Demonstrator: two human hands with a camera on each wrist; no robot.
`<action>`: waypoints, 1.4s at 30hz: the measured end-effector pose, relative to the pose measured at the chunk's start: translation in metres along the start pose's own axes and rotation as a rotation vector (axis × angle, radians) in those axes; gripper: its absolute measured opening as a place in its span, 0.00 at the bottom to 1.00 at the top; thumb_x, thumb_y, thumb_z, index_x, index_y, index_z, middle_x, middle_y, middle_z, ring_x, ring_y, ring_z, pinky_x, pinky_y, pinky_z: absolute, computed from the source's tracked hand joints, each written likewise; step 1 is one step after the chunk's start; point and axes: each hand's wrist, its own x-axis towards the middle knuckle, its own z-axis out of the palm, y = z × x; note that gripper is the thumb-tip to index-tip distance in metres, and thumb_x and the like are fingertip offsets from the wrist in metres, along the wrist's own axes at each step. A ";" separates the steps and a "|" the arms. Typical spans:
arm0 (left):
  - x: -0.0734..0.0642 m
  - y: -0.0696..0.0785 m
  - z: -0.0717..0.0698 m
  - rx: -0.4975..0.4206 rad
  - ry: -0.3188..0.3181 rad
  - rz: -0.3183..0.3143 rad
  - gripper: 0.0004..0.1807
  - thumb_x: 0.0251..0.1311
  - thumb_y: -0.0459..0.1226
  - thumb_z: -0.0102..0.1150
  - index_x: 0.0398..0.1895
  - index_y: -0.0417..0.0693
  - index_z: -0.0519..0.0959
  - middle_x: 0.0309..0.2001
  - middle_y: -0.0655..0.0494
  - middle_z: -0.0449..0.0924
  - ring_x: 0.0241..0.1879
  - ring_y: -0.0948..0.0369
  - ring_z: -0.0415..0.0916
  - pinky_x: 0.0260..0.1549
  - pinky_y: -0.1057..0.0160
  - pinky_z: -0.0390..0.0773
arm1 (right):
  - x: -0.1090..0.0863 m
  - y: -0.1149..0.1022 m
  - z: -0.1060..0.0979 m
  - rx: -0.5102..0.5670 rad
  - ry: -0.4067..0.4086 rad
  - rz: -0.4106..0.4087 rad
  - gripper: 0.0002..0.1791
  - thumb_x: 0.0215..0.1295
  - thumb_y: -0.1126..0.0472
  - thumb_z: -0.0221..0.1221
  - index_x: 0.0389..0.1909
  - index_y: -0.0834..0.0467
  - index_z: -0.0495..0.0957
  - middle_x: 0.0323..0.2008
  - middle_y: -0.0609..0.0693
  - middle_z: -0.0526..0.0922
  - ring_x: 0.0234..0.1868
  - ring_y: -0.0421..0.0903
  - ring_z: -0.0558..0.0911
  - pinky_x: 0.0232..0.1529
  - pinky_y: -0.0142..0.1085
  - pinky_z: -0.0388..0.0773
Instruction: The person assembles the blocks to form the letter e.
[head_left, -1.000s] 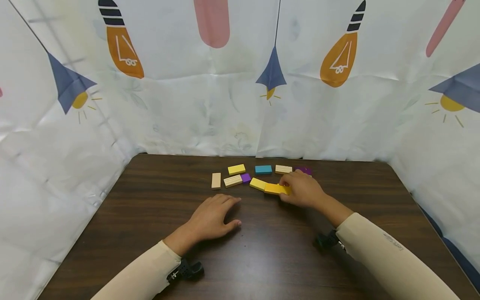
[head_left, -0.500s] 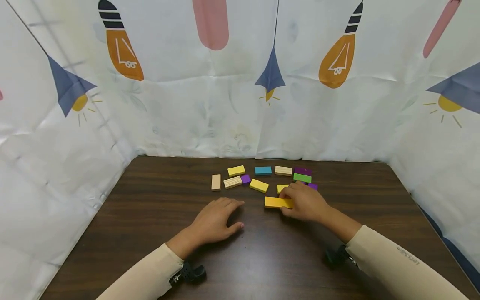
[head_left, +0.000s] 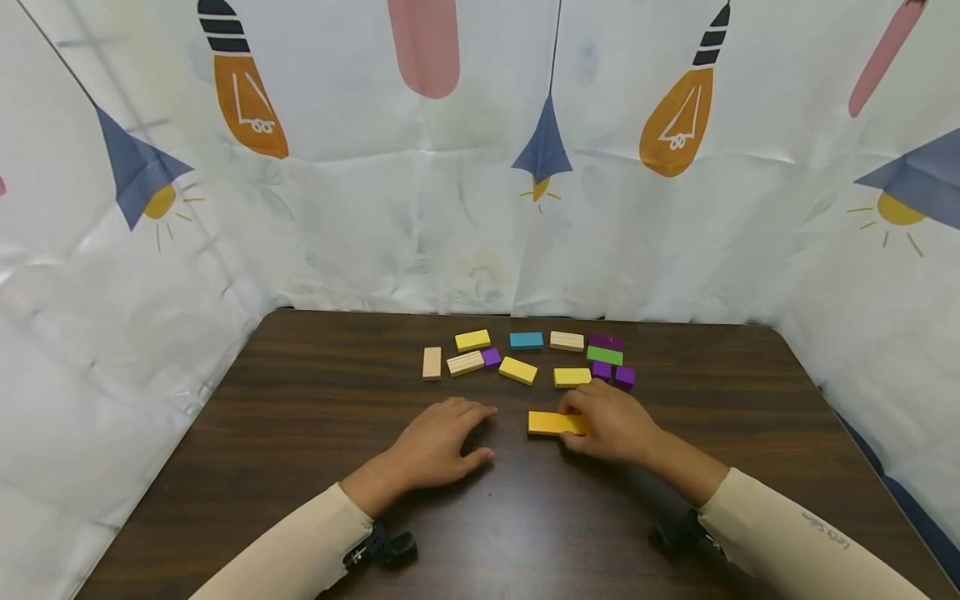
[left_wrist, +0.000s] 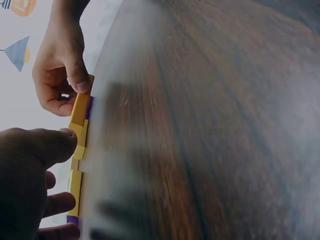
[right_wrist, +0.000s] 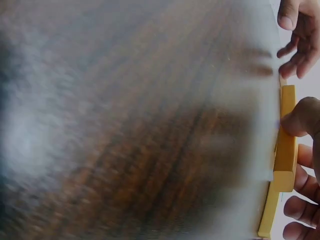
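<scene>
My right hand [head_left: 611, 423] pinches a long orange-yellow wooden block [head_left: 546, 423] between thumb and fingers, in front of the other blocks. In the right wrist view that block [right_wrist: 286, 135] lies under the thumb, with the fingers on its other side. To its left my left hand [head_left: 433, 443] is held over the dark table with fingers spread, holding nothing. Behind the right hand lie a yellow block [head_left: 572, 378] and two small purple blocks [head_left: 625, 377]. Another yellow block [head_left: 518, 371] rests slightly farther left. Whether the held block touches the table is hard to tell.
Along the back of the brown table [head_left: 337, 375] lie a blue block [head_left: 527, 341], a green block [head_left: 604, 356], a dark purple block [head_left: 605, 342] and several plain wood blocks, one [head_left: 432, 364] at the left end. A printed white curtain [head_left: 360, 233] hangs behind.
My right hand has drawn the orange-yellow block toward me, away from the row, uncovering the green, purple and yellow blocks behind it. The left hand has shifted slightly right.
</scene>
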 end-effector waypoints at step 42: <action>0.025 0.022 0.014 -0.003 -0.030 0.059 0.22 0.68 0.51 0.65 0.60 0.52 0.80 0.57 0.57 0.81 0.60 0.55 0.75 0.62 0.50 0.72 | 0.003 0.006 -0.007 0.054 -0.027 0.058 0.23 0.59 0.43 0.72 0.50 0.52 0.83 0.40 0.42 0.81 0.42 0.41 0.77 0.42 0.41 0.79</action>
